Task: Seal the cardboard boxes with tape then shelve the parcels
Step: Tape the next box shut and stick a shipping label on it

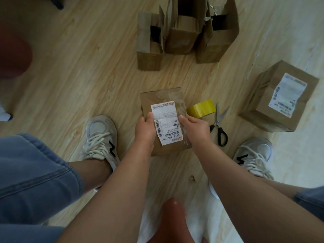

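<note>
**Two hands hold a small box**

The left hand (pixel 144 128) and the right hand (pixel 196 128) each keep a tight grip on a side of the small box (pixel 163 100). Both thumbs are on its white label (pixel 166 120). The yellow tape roll (pixel 201 108) and the scissors (pixel 220 125) lie on the wooden floor (pixel 87 76) just to its right.

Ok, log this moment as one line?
left hand, right hand: grip box | tape, scissors: floor beside it | three open boxes beyond | closed box: far right
</note>
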`<action>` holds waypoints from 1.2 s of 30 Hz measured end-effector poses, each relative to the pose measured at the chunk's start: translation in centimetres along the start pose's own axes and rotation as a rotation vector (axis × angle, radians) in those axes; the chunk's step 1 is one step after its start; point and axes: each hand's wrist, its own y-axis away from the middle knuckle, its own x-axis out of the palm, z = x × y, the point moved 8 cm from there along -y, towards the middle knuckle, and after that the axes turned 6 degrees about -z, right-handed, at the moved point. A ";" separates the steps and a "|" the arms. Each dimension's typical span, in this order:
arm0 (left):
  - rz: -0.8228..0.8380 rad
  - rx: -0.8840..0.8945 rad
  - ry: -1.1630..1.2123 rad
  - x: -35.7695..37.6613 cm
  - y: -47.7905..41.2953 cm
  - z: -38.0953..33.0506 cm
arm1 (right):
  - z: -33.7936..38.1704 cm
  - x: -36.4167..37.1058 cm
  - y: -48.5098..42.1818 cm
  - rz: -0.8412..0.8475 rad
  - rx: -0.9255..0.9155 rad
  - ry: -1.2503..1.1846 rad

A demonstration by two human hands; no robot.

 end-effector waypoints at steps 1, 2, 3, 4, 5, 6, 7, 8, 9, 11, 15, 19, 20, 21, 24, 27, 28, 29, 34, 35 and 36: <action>-0.010 0.007 -0.010 -0.1 -0.1 0.0 | -0.2 0.0 -0.2 -0.035 0.006 -0.014; -0.020 0.015 -0.022 -0.2 -0.2 0.0 | -0.2 0.1 -0.2 -0.069 -0.002 -0.002; -0.028 0.024 -0.033 -0.2 -0.2 0.0 | -0.2 0.1 -0.2 -0.099 -0.022 0.031; -0.038 0.033 -0.042 -0.3 -0.2 0.0 | -0.2 0.2 -0.2 -0.117 -0.042 0.066; -0.046 0.040 -0.048 -0.3 -0.2 -0.1 | -0.1 0.4 -0.1 -0.123 -0.059 0.096; -0.052 0.048 -0.055 -0.4 -0.3 -0.1 | 0.0 0.5 -0.1 -0.124 -0.072 0.117; -0.057 0.056 -0.064 -0.4 -0.4 -0.1 | 0.0 0.5 -0.1 -0.119 -0.076 0.125; -0.060 0.058 -0.073 -0.5 -0.4 -0.1 | 0.0 0.5 -0.2 -0.114 -0.077 0.129; -0.061 0.060 -0.078 -0.6 -0.4 -0.1 | 0.0 0.5 -0.2 -0.109 -0.082 0.133; -0.052 0.069 -0.077 -0.5 -0.4 -0.1 | 0.0 0.5 0.0 -0.092 -0.113 0.145; -0.046 0.079 -0.094 -0.4 -0.3 -0.4 | 0.6 0.6 -0.4 -0.090 -0.181 0.218; -0.054 0.081 -0.105 -0.4 -0.3 -0.4 | 0.9 0.9 -1.3 -0.090 -0.229 0.390; -0.056 0.082 -0.109 -0.4 -0.3 -0.5 | 0.9 0.9 -1.4 -0.083 -0.236 0.408; -0.057 0.085 -0.112 -0.4 -0.4 -0.5 | 0.9 0.9 -1.5 -0.076 -0.243 0.415; -0.055 0.104 -0.122 -0.6 -0.5 -0.6 | 1.1 0.8 -1.5 -0.045 -0.252 0.411; -0.055 0.123 -0.135 -0.5 -0.6 -0.7 | 1.8 0.9 -1.7 -0.013 -0.287 0.513; -0.053 0.125 -0.140 -0.5 -0.5 -0.8 | 2.2 1.0 -1.8 -0.002 -0.313 0.583; -0.052 0.127 -0.145 -0.5 -0.5 -0.8 | 2.6 1.2 -1.8 0.007 -0.344 0.662; -0.063 0.154 -0.174 -0.6 -0.5 -1.0 | 3.9 2.0 -1.1 0.003 -0.588 0.855; -0.065 0.153 -0.175 -0.6 -0.5 -0.9 | 3.8 2.0 -1.0 -0.002 -0.606 0.864; -0.066 0.151 -0.178 -0.6 -0.5 -0.9 | 3.7 1.9 -1.0 -0.001 -0.600 0.850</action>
